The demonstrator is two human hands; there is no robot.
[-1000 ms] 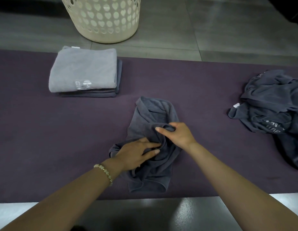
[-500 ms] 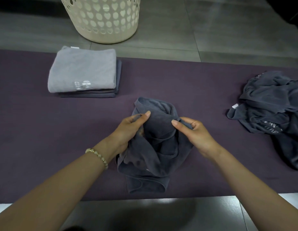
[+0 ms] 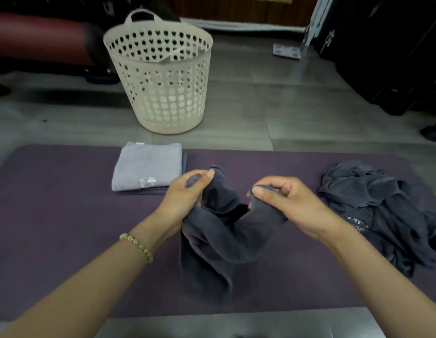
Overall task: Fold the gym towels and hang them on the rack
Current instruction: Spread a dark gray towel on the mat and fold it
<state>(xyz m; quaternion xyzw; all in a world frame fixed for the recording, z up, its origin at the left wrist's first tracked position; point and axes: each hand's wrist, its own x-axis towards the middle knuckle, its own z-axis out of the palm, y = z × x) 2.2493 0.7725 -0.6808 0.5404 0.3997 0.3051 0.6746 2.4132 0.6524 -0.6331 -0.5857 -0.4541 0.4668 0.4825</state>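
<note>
Starting at the left, the folded stack [image 3: 147, 167] lies as it did a second ago near the back edge of the mat [image 3: 53, 203], a pale towel on a darker one, with the basket [image 3: 163, 93] on the floor behind it. The left hand [image 3: 182, 196], bracelet [image 3: 136, 242] at the wrist, has come up off the mat and pinches one part of the dark towel's [image 3: 219, 247] upper edge between thumb and fingers. That towel, bunched flat under both hands a second ago, now sags between them in the middle of the mat, its lower end still touching down near the front edge. The right hand [image 3: 290, 203] pinches the edge further along, and the two hands have drawn apart. I judge the towel is being opened out for a first fold. The crumpled pile [image 3: 382, 208] at the right edge still waits, and no rack is in view.
</note>
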